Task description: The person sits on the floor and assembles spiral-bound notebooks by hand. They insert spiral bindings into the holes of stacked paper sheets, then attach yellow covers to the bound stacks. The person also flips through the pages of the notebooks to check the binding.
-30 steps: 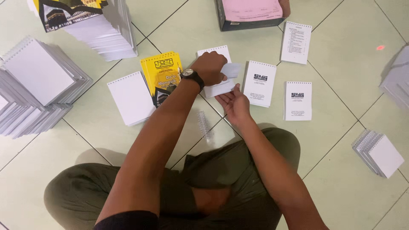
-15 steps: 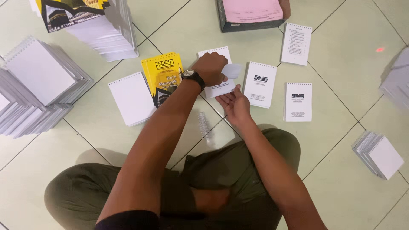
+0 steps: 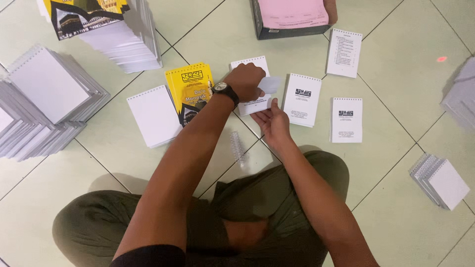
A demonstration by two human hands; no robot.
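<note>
The left hand (image 3: 246, 80) pinches a thin white sheet (image 3: 270, 84) by its edge, lifting it off the small white booklet stack (image 3: 250, 64) on the tiled floor (image 3: 396, 64); the right hand (image 3: 273, 123) lies open, palm up, just below the stack, holding nothing. The sheet looks light, limp and easily creased, so I judge an edge or corner pinch best. The left hand hides most of the stack. Nearby lie a yellow-covered booklet (image 3: 190, 91), a loose spiral coil (image 3: 238, 146) and other white booklets (image 3: 302, 100); their fine print is too small to make out.
</note>
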